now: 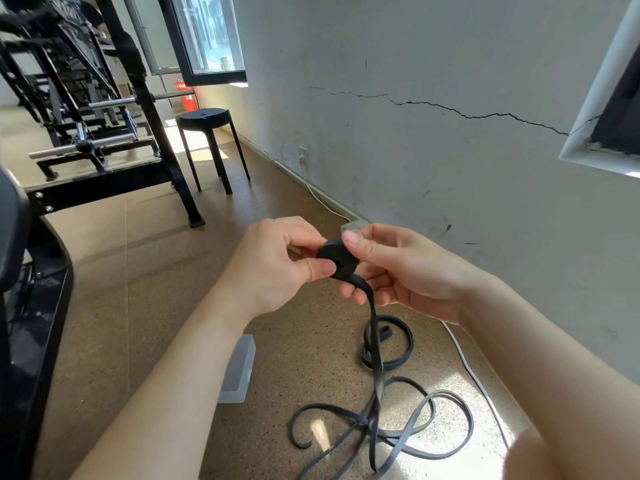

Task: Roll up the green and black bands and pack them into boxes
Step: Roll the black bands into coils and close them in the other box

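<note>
Well, the person has the black band (341, 263) up in front of them, wound into a small tight disc, and both hands are on it. The left hand (277, 268) pinches the disc flat, thumb over the centre hole and fingers behind, which looks meant to stop the turns springing apart. The right hand (398, 271) cups the far edge, thumb tip on the rim and fingers curled beneath where the tail leaves the roll. So each grip is closed on the band.

From there the unrolled tail drops straight to the floor (156, 306) and sprawls in loose loops in a patch of sun. I'd judge a good deal is left to wind. A second dark coil (408, 348) lies on the floor just beyond the tail; its colour I cannot tell. A clear box (239, 365) lies on the floor under the left forearm, near enough to reach once the roll is finished. A white cable (464, 360) runs along the wall side.
</note>
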Demonstrator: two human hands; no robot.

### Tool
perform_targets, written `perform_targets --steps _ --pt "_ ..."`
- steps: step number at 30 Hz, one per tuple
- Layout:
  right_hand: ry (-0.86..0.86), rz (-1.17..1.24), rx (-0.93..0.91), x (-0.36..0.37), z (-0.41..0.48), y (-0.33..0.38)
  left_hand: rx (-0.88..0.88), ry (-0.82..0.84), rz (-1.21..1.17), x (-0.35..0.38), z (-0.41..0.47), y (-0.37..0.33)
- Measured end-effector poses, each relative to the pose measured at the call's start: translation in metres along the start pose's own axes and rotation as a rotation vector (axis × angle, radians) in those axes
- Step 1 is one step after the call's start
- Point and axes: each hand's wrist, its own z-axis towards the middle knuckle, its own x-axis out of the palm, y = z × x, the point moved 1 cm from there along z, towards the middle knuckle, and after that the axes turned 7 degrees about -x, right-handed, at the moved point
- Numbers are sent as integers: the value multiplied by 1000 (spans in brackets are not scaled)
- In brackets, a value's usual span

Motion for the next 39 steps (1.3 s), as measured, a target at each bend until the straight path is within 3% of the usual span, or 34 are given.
perform_targets --steps 3,8,12,14,20,27,29,35,39 --pt "-20 50 -11 2 2 -1 -38 11 -37 1 -1 4" --pt "-16 231 -72 2 1 2 -205 167 -541 10 -5 9" --pt "-2 311 -101 1 0 1 -197 263 -777 21 -6 4" --pt "8 296 -95 -1 0 2 -152 200 -710 19 -5 2" --pt "-1 -26 -13 -3 -2 3 -84 47 -144 5 -3 -1" --pt "-22 -51 -5 -1 0 2 -83 55 79 2 -2 -3" --pt "-19 24 -10 -1 0 2 -93 81 -19 4 -3 -2" --pt "-25 246 -77 -1 -1 3 -220 220 -737 18 -6 3" --pt "-15 270 -78 -1 -1 3 -150 129 -741 23 -4 0"
